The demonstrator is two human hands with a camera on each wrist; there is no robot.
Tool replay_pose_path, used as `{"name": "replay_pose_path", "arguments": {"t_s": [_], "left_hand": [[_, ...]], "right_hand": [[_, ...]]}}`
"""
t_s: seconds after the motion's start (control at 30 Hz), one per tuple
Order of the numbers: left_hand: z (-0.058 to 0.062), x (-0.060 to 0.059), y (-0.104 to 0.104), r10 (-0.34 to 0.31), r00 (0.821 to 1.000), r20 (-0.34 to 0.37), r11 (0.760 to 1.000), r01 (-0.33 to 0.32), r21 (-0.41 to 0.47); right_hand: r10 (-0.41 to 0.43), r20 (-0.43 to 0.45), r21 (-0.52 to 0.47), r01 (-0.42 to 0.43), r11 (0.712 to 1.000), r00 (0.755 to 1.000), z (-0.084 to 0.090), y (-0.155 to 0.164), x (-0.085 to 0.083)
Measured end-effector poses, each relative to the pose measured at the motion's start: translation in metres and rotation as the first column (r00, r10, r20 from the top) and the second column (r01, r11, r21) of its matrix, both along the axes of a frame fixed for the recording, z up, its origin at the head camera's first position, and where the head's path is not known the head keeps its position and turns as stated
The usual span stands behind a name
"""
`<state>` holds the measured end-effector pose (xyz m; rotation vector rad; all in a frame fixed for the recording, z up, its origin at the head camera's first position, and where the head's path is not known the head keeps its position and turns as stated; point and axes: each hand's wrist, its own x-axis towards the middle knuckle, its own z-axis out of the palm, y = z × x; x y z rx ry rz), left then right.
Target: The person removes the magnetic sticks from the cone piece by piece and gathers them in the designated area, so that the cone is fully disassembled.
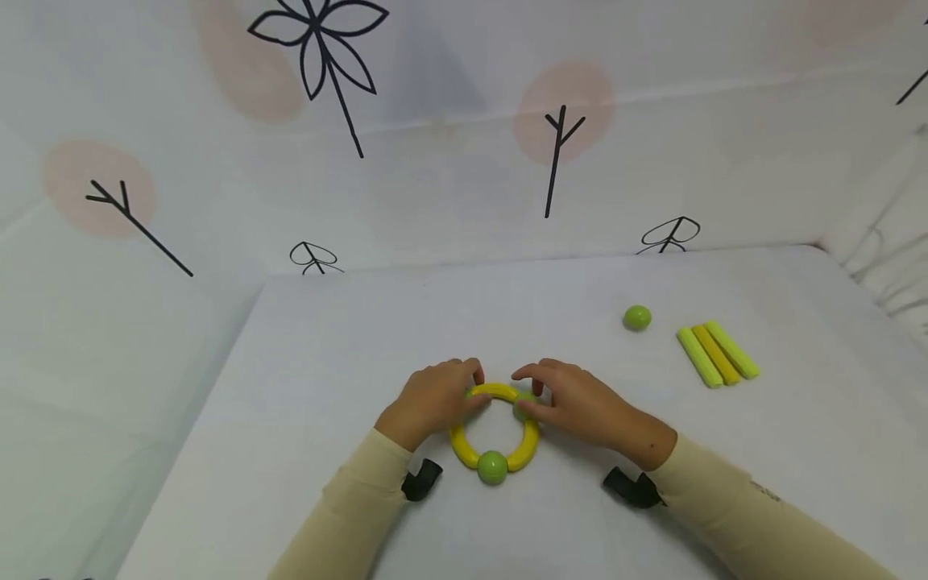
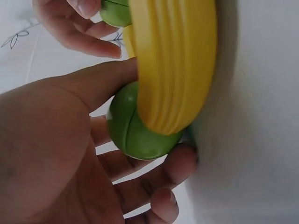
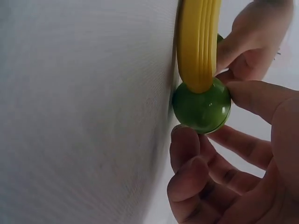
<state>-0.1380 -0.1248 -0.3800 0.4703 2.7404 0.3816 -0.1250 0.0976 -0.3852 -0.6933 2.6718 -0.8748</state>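
A ring of grooved yellow curved pieces joined by green balls lies on the white table. At its left side my left hand holds a green ball between thumb and curled fingers, the thumb lying along the yellow piece. That ball is mostly hidden by the hand in the head view. Opposite, my right hand has its thumb and fingers around another green ball, at the end of a yellow curved piece. A third green ball sits at the ring's near side, touched by neither hand.
Back right on the white table lies a loose green ball. To its right, two lime sticks lie side by side with a yellow stick between them. A patterned white cloth hangs behind the table.
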Motion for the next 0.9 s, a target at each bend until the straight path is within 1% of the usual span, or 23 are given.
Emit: {"name": "replay_pose_path", "arguments": {"t_s": [0.17,0.3,0.47,0.67,0.8,0.9], "left_hand": [[-0.003,0.005,0.006,-0.024,0.999,-0.036,1.0,0.024,-0.004],[-0.005,0.005,0.008,-0.021,0.998,-0.052,1.0,0.021,-0.005],[-0.005,0.004,0.01,-0.01,0.998,-0.057,1.0,0.009,-0.012],[-0.005,0.005,0.011,-0.01,0.999,-0.037,1.0,0.01,-0.022],[-0.006,0.005,0.012,-0.019,0.999,-0.038,0.999,0.017,-0.046],[-0.007,0.005,0.014,-0.037,0.998,-0.047,0.998,0.035,-0.052]], "right_hand": [[-0.007,0.061,-0.044,0.009,0.999,0.998,-0.005,0.003,0.0],[0.008,0.091,-0.074,-0.001,0.997,0.996,-0.009,0.008,-0.002],[0.023,0.12,-0.081,-0.013,0.997,0.993,-0.012,0.011,-0.008],[0.034,0.136,-0.093,-0.022,0.995,0.99,-0.012,0.01,-0.01],[0.042,0.137,-0.106,-0.028,0.994,0.99,-0.013,0.01,-0.009],[0.034,0.136,-0.098,-0.021,0.995,0.99,-0.014,0.012,-0.008]]}}
